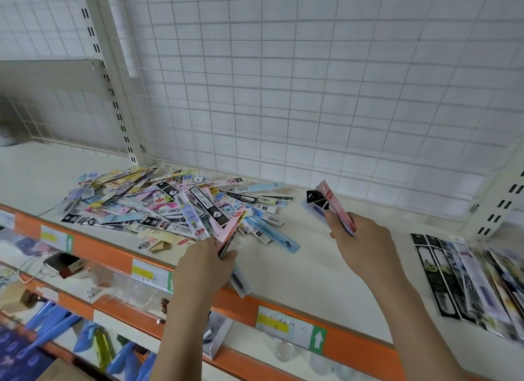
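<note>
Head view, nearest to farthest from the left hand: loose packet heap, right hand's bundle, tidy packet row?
1. Loose packet heap, just beyond the left hand.
2. Bundle in the right hand, mid-shelf.
3. Tidy packet row, far right.

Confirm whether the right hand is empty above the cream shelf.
No: the right hand grips a few flat pink and black pen packets above the cream shelf board.

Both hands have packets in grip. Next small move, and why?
Probably move the left hand rightward and add its pink packets to the bundle in the right hand. The left hand pinches them at the edge of the loose pile, while the right hand holds its bundle raised over bare shelf, short of the neat row.
</note>
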### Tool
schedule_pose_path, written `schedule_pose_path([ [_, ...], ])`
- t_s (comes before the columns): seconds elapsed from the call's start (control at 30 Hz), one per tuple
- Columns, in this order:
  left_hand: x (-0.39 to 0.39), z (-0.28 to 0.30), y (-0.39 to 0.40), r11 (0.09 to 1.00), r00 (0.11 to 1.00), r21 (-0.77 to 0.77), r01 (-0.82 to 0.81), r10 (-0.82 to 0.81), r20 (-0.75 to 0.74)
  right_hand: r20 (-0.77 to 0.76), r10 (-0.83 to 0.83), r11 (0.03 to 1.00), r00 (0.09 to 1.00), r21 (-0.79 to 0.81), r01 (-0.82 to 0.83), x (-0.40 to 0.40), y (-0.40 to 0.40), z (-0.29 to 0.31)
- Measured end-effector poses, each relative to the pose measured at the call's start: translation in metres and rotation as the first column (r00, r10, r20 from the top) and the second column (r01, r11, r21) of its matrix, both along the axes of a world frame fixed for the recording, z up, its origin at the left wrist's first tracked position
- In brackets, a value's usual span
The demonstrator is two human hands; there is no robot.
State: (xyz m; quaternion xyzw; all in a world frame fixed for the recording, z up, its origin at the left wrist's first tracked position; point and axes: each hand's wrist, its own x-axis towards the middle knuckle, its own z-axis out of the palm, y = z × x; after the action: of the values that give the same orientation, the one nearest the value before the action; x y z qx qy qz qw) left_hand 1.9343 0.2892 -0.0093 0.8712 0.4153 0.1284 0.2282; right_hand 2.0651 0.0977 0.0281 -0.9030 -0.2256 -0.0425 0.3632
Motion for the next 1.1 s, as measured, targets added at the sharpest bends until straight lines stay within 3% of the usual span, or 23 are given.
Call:
schedule_pose_path([
  [0.27,0.0,0.005,-0.004,0.999,0.999,-0.047,-0.003,0.002,-0.04,-0.044,0.036,0.999,0.998,-0.039,-0.038,-0.005,0.008,0.0],
  [0.63,0.009,0.028,-0.013,0.948,0.924,-0.197,0.249,-0.171,0.342,-0.138,0.068,0.983,0.988,-0.159,-0.09,-0.003,0.012,-0.019],
  [0.87,0.0,0.049,0.005,0.913,0.845,-0.338,0.229,-0.015,0.534,-0.249,0.091,0.987,0.964,-0.109,-0.121,-0.001,0.014,-0.023],
  [0.97,0.0,0.054,0.029,0.941,0.862,-0.31,0.137,0.041,0.506,-0.236,0.09,0.989,0.968,-0.093,-0.114,0.001,0.018,-0.024],
  [1.1,0.006,0.062,0.067,0.991,0.952,-0.121,-0.052,0.086,0.295,-0.189,0.084,0.982,0.978,-0.148,-0.113,-0.001,0.027,-0.024],
])
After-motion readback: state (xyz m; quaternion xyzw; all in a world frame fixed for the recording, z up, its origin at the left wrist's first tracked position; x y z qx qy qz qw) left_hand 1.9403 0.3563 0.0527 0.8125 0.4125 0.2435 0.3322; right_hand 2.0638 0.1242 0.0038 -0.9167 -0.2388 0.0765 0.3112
